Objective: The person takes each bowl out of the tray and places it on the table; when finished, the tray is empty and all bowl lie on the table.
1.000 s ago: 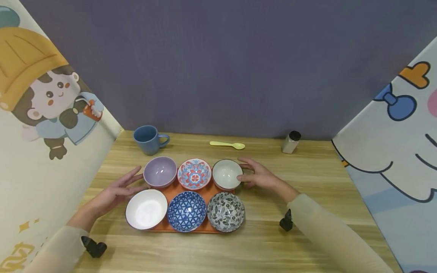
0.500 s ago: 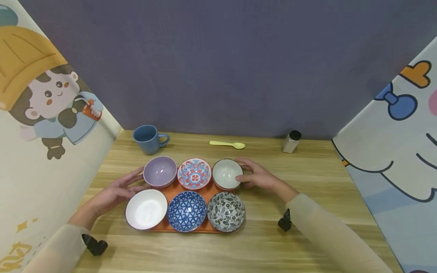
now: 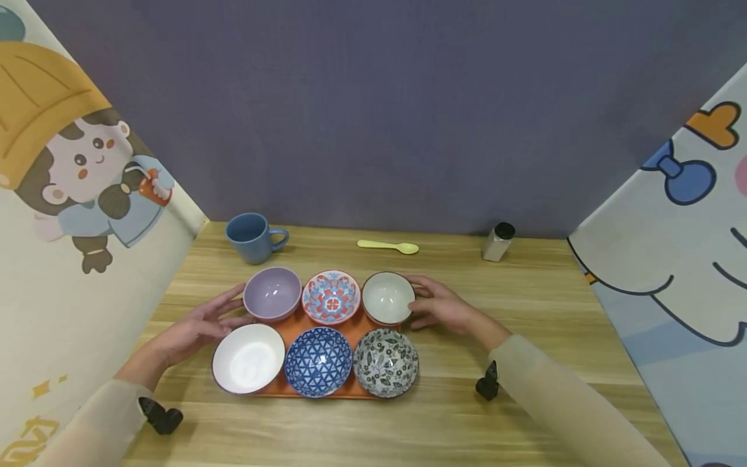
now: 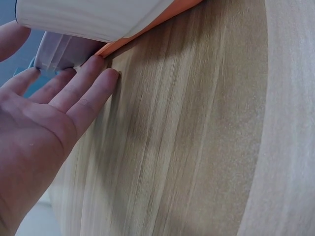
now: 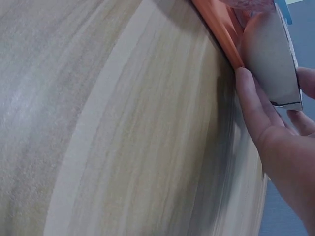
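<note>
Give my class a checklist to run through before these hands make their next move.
1. Six bowls upright on the orange tray: ok, two rows of three.
2. Left hand at the tray's left end: ok, fingers beside the purple bowl.
3. Right hand at the right end: ok, fingers beside the pale bowl.
4. Every rim within the tray's outline: not ok; the white bowl juts past the left end.
5. Both hands' fingers under the tray: cannot tell.
6. Mug, spoon and black-lidded jar off the tray: ok.

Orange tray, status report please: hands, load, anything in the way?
Left hand at the left end, right hand at the right. Orange tray bearing six bowls in two rows. Possible obstacles beyond: blue mug, yellow spoon, jar.
</note>
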A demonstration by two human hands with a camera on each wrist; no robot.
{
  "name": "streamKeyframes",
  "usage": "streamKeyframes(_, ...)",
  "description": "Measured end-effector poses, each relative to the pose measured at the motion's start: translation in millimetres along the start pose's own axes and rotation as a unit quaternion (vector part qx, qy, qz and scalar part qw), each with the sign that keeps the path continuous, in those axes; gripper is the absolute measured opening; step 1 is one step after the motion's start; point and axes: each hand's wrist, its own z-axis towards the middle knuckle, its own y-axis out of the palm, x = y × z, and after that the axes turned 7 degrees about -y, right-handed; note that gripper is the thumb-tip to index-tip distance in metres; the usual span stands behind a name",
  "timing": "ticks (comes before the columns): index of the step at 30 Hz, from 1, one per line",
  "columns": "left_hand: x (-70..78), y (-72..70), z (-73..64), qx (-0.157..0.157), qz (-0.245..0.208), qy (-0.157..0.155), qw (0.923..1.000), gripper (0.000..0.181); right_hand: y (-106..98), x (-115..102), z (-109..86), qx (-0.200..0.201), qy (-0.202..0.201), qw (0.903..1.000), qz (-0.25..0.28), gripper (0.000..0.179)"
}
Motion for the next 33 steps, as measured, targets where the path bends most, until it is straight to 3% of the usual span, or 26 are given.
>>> streamKeyframes(14, 3.7, -2.3, -1.6, -0.01, 0.003, -0.024, 0.9997, 0.088, 3, 1, -2.6, 0.015, 0.006, 0.9992, 0.038, 0.074)
streamKeyframes(25, 3.6, -5.5, 0.6, -0.016, -0.001, -0.034, 0.9993, 0.088, 5, -3, -6.5, 0.052, -0.002, 0.9976, 0.045, 0.069)
streamKeyframes(33, 6.9, -8.0, 6.1, -0.006, 0.022, -0.044, 0.9988, 0.083, -1, -15, -17.8, 0.087, -0.017, 0.9945, 0.056, 0.07)
